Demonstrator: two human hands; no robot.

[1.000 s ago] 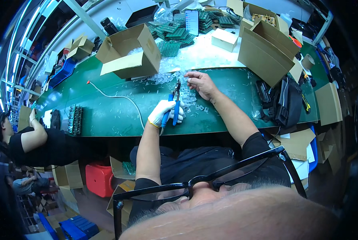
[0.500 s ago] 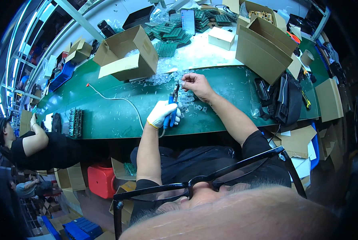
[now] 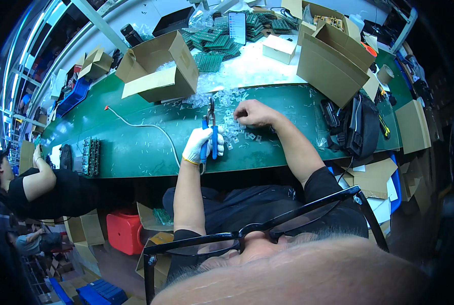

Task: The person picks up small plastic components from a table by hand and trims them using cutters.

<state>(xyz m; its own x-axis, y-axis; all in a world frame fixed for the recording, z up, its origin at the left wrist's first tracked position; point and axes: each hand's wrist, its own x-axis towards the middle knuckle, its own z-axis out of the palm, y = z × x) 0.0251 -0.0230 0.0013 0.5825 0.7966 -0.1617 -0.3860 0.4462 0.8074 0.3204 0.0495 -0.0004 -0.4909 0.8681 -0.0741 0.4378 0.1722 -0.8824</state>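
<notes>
The gloved left hand (image 3: 200,145) grips blue-handled pliers (image 3: 209,129) upright, tips pointing away; the bare right hand (image 3: 251,113) rests curled on small clear plastic pieces (image 3: 232,129).

Left hand (image 3: 202,145) (white glove on) is curled tight into a fist, forearm straight up; bare right hand (image 3: 252,113) reaches forward, fingers curled down, elbow bent.

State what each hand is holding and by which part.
The gloved left hand grips blue-handled pliers by the handles, jaws pointing away. The bare right hand rests on small clear plastic pieces on the green table; whether it pinches one cannot be told.
</notes>
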